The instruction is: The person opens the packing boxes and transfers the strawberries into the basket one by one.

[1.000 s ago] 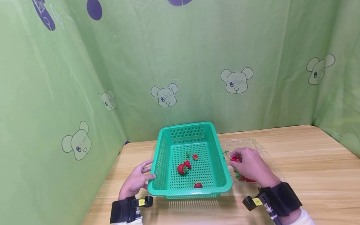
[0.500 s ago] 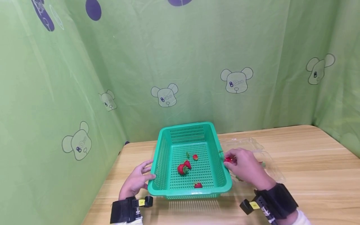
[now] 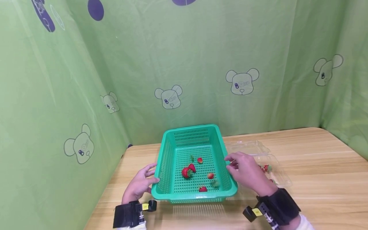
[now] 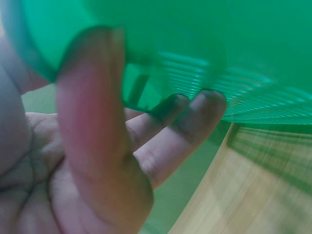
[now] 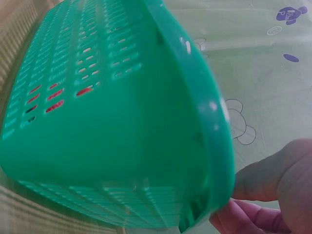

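A green plastic basket stands at the middle of the table, with several strawberries on its perforated floor. My left hand holds the basket's left rim; in the left wrist view the thumb lies over the rim and the fingers are against the outer wall. At the right rim is my right hand, its fingers loosely bent with nothing seen between them. A strawberry lies inside on the right, beside a blurred green leafy piece. Another strawberry sits nearer the middle.
Right of the basket lies an opened clear plastic box, with more strawberries partly hidden by my right hand. The wooden table ends at a green curtain behind and on both sides.
My right hand has carried a strawberry left from the clear box to the basket rim and let it go; it is now inside the basket. The left hand has stayed in place.
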Tool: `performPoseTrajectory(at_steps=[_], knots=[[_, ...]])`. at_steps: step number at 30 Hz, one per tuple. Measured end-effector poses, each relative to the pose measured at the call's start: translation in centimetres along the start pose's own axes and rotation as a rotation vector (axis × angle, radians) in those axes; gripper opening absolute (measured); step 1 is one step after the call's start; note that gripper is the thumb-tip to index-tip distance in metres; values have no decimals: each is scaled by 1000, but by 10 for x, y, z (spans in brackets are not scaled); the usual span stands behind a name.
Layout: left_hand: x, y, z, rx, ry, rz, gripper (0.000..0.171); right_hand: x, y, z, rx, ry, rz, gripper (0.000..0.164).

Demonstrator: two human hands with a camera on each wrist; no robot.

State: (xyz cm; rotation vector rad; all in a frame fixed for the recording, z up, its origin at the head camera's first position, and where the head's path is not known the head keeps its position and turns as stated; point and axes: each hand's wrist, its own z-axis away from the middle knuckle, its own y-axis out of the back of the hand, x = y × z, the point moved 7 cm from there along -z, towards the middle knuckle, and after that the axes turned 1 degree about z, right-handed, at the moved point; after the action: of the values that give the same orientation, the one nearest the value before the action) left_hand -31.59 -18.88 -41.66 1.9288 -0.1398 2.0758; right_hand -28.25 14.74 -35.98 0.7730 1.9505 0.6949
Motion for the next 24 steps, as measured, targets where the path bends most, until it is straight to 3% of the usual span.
performPoseTrajectory(at_steps=[12, 24], knots=[[1, 1, -1, 1, 6, -6, 70, 22, 4, -4, -9, -66, 28, 21], [1, 0, 0, -4, 13, 0, 70, 58, 9, 0, -177, -215, 76, 21]])
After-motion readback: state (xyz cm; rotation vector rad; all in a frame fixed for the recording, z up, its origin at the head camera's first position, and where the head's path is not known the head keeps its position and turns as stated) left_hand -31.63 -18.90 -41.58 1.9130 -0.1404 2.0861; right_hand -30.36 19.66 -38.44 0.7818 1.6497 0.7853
